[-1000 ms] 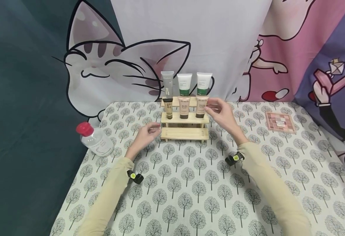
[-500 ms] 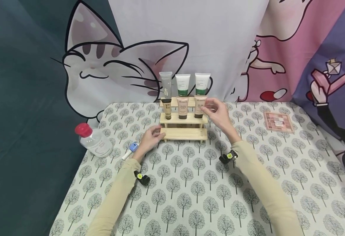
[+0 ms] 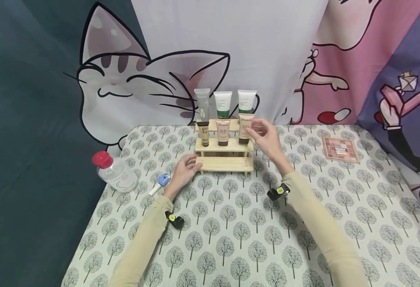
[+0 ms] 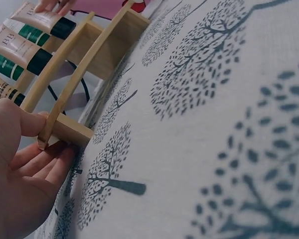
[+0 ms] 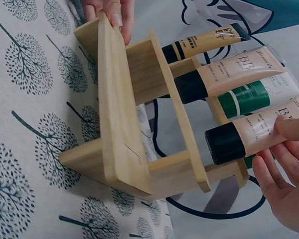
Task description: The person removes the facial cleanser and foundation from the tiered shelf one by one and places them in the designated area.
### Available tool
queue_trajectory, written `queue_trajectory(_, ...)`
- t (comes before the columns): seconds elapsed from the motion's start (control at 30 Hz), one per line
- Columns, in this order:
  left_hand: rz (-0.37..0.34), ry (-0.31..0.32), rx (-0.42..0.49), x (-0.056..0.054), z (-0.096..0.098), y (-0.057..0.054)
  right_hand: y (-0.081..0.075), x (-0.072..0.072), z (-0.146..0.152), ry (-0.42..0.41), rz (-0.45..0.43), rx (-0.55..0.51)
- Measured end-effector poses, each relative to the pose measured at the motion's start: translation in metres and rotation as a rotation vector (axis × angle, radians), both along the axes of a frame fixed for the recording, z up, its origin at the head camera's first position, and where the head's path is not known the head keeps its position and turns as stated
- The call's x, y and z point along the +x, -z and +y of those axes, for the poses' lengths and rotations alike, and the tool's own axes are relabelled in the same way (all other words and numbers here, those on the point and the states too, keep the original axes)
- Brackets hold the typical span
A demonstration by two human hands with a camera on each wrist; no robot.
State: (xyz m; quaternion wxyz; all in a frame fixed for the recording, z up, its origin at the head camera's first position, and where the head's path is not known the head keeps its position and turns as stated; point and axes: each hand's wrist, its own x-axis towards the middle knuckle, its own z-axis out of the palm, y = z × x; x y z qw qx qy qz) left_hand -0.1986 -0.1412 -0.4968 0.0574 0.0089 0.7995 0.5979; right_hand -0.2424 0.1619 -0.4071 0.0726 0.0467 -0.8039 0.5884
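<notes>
Both hands are at the wooden stand [image 3: 224, 163], taken here as the clock's centre in the head view. At 8 o'clock, the left hand [image 3: 183, 171] pinches one end of the bottom shelf [image 5: 122, 109] between thumb and fingers. Near 3 o'clock, the right hand [image 3: 268, 140] is clamped on a BB tube [image 3: 244, 121], thumb in front and fingers behind. That tube is upright between 1 and 2 o'clock, and the right wrist view shows a gap between its dark cap and the middle shelf [image 3: 224, 148].

On the middle shelf stand the second BB tube [image 3: 223, 131] at 12 and the gold tube [image 3: 204, 133] at 10. Behind them, the grey tube [image 3: 203, 105] is at 11, with white-and-green tubes [image 3: 223, 101] at 12 and 1.

On the counter [image 3: 238, 231], the blue-and-white item [image 3: 159, 184] lies at 8, the red-capped bottle [image 3: 118, 175] is near 9, and the palette [image 3: 340, 149] lies at 3.
</notes>
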Motion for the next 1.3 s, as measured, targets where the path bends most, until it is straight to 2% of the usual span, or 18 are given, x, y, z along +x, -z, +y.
queue_trajectory(0.27,0.019,0.006,0.025,0.000,0.001,0.002,-0.009,0.005,0.017,0.019,0.051,0.002)
queue_trajectory(0.57,0.008,0.007,0.081,0.001,0.000,0.001,-0.008,0.012,0.039,0.045,0.015,0.051)
queue_trajectory(0.83,0.010,0.006,0.110,0.001,0.001,0.004,0.001,0.020,0.051,0.058,0.013,0.104)
queue_trajectory(1.03,0.008,0.003,0.119,0.001,0.001,0.004,0.012,0.027,0.059,0.041,-0.042,0.132)
queue_trajectory(1.3,0.015,0.002,0.132,0.000,0.001,0.006,0.026,0.037,0.066,0.037,-0.140,0.236)
